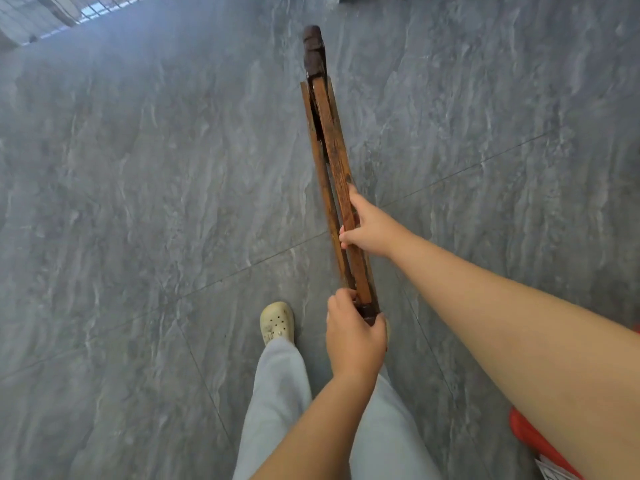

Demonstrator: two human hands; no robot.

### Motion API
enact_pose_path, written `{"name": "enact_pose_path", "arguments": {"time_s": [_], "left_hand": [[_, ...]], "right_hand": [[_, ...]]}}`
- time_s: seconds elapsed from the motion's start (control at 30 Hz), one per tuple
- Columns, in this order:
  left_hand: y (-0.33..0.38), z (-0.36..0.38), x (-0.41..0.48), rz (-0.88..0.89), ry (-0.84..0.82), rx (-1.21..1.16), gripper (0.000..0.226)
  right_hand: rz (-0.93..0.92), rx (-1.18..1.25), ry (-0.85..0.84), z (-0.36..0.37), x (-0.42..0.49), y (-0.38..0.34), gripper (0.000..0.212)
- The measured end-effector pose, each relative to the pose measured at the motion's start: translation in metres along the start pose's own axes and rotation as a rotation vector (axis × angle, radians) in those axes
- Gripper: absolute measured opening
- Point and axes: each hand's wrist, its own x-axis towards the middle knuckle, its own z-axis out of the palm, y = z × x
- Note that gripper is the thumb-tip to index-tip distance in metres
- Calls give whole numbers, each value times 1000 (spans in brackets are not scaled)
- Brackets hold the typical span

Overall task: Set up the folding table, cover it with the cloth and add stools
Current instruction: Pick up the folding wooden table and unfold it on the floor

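Note:
A folded wooden table, seen edge-on as long brown slats with a dark end piece at the far tip, stands upright over the grey floor. My left hand grips its near dark end, fingers curled round it. My right hand holds one of the slats a little further along, fingers wrapped over the wood. No cloth or stool is identifiable in view.
Grey marble-look floor tiles spread all around. My foot in a cream clog stands just left of the table's near end. A red object shows at the lower right edge. A barred window or grille lies at the far top left.

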Motion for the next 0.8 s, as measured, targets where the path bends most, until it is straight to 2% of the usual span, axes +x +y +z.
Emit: {"name": "enact_pose_path", "arguments": {"time_s": [0.3,0.4,0.5,0.57,0.7,0.8], "left_hand": [[17,24,0,46,-49,42,40],[20,27,8,115,-157,37,48],[17,18,27,235,-363,3,59],[10,6,50,403,-420,145,67],[7,-9,116,782,-421,672,64],[16,-6,165,1012,-511,1041,63]], "right_hand": [[7,-19,-48,-37,-11,10,104],[-27,-19,2,-46,-18,18,100],[-60,-7,53,-60,-22,30,91],[-93,41,37,-69,-25,37,87],[-146,124,-45,-82,-22,50,89],[-164,128,-82,-81,-16,58,96]]}}
